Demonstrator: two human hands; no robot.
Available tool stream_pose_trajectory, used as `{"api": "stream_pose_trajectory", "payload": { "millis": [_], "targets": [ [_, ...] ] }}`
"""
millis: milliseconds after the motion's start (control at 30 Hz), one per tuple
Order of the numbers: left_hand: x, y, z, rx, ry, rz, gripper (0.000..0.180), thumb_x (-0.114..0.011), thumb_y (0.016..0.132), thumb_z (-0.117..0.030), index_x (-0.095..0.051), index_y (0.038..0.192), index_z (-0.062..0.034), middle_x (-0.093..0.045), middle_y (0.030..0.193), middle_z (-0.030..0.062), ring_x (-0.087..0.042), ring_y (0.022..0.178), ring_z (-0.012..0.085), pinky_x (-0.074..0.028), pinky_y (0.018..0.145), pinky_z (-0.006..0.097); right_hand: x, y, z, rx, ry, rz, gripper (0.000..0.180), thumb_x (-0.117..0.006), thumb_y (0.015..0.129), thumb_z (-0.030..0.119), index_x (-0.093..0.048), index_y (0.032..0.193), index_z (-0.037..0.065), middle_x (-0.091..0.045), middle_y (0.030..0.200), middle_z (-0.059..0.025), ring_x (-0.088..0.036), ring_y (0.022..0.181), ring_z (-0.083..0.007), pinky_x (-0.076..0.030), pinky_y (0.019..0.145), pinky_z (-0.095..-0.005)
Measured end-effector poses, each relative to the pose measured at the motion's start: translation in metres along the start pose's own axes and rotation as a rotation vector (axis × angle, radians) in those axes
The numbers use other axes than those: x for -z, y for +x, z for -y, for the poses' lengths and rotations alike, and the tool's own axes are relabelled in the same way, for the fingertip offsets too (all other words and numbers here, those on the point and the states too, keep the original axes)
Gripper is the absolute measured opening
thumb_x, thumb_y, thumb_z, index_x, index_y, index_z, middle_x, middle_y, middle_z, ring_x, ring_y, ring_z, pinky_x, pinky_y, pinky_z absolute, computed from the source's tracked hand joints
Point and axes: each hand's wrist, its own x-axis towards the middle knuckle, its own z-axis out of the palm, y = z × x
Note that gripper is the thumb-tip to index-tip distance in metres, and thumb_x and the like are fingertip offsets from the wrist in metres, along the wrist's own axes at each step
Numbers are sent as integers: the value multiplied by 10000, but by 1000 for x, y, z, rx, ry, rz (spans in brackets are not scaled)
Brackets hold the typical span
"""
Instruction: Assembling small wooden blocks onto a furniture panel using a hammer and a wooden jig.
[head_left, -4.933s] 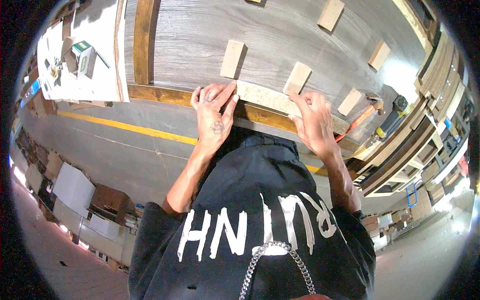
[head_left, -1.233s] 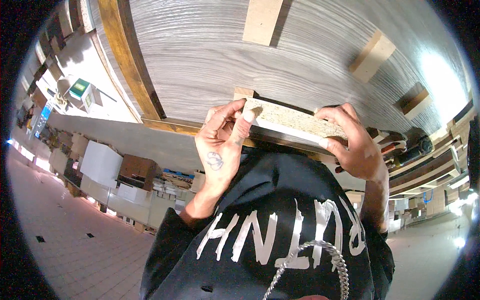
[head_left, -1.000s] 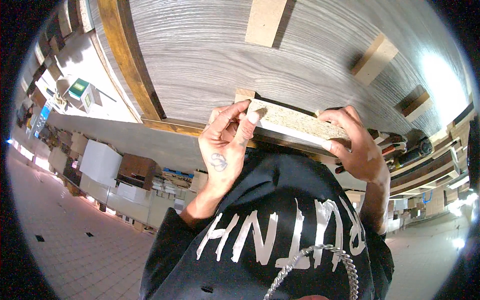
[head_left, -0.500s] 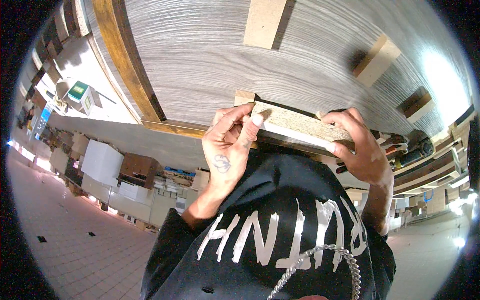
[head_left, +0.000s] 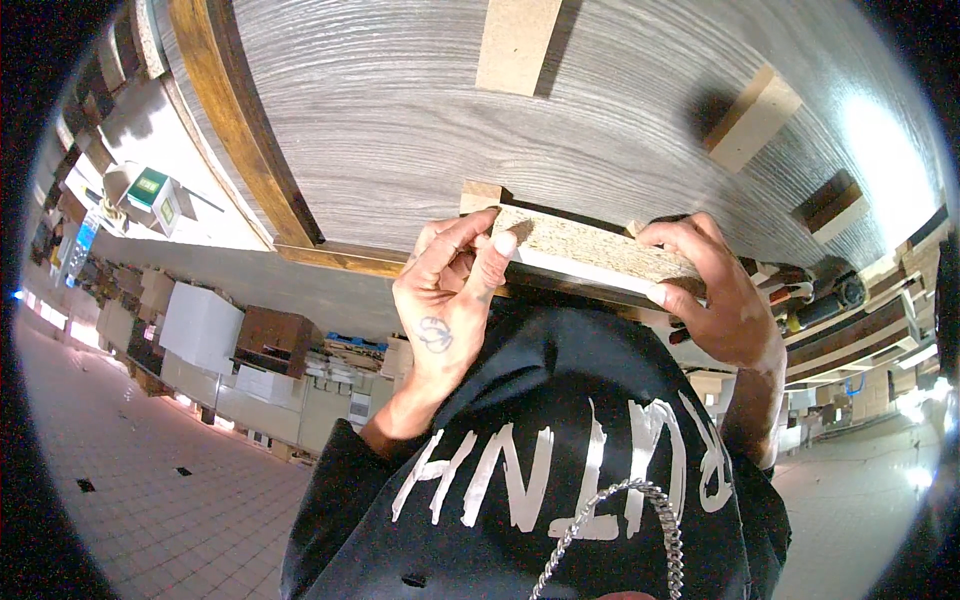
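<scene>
A strip of chipboard (head_left: 600,243) with a raw, speckled edge and a white face lies across in front of my body at the near edge of the grey wood-grain board (head_left: 390,130). My left hand (head_left: 452,285) pinches its left end between thumb and forefinger. Around the right end my right hand (head_left: 712,285) is closed, thumb on the near side and fingers over the far side. Just beyond the strip's left end sits a small wooden block (head_left: 482,194). The curled lower fingers of my left hand are partly hidden.
Pale wooden blocks (head_left: 518,45) stand on the board, with another block (head_left: 755,118) farther right. A brown wooden edge (head_left: 235,110) frames the left side. A green and white box (head_left: 153,195) rests on a white surface at left. Tools (head_left: 825,300) lie right of my right hand.
Both hands keep the same hold on the chipboard strip. The view has shifted slightly, and the strip appears a little farther left.
</scene>
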Motion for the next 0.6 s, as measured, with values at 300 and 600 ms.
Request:
{"api": "stream_pose_trajectory", "payload": {
  "millis": [300, 600],
  "targets": [
    [-2, 1, 1, -15, 37, -3, 273, -752, 880, -74, -696, 1119, 45, -625, 1002, 58, -597, 748, 93, -497, 645, 215, -2, -2, 2, -48, -30, -18, 453, -587, 749, 21, -568, 1201, 8, -562, 1098, -166, -553, 1030, -306, -442, 968, -390],
    [1, 2, -1, -14, 57, -7, 275, -759, 875, -72, -700, 1122, 33, -616, 992, 45, -569, 764, 70, -478, 646, 203, -1, 1, 3, -31, -13, -15, 461, -610, 752, 18, -577, 1211, 28, -566, 1102, -155, -574, 1038, -304, -452, 959, -387]
  ]
}}
